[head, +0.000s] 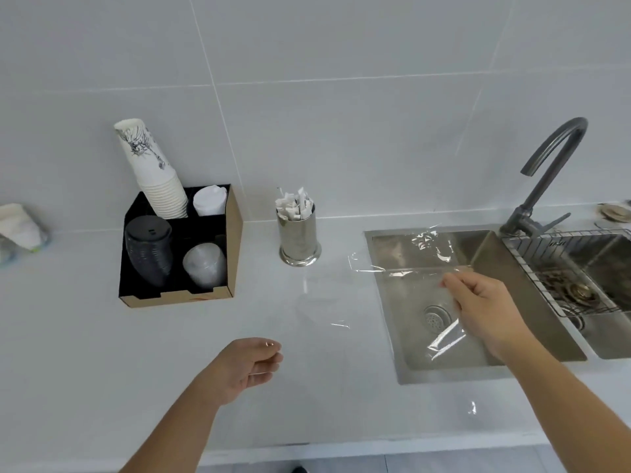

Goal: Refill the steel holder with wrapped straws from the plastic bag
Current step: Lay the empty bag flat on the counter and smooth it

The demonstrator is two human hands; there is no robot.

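The steel holder [299, 238] stands upright on the white counter near the wall, packed with white wrapped straws [294, 203] that stick out of its top. A clear plastic bag [403, 268] hangs over the counter edge and the left sink basin, and no straws show inside it. My right hand [478, 310] pinches the bag near its right side above the sink. Low over the counter in front of the holder, my left hand [251, 365] hovers with loosely curled fingers and holds nothing.
A cardboard organiser [235, 240] at the left holds stacked paper cups [153, 172], black lids and clear lids. A double steel sink [382, 254] with a dark tap [546, 179] and a wire rack [532, 271] lies to the right. A crumpled packet [20, 227] sits at far left.
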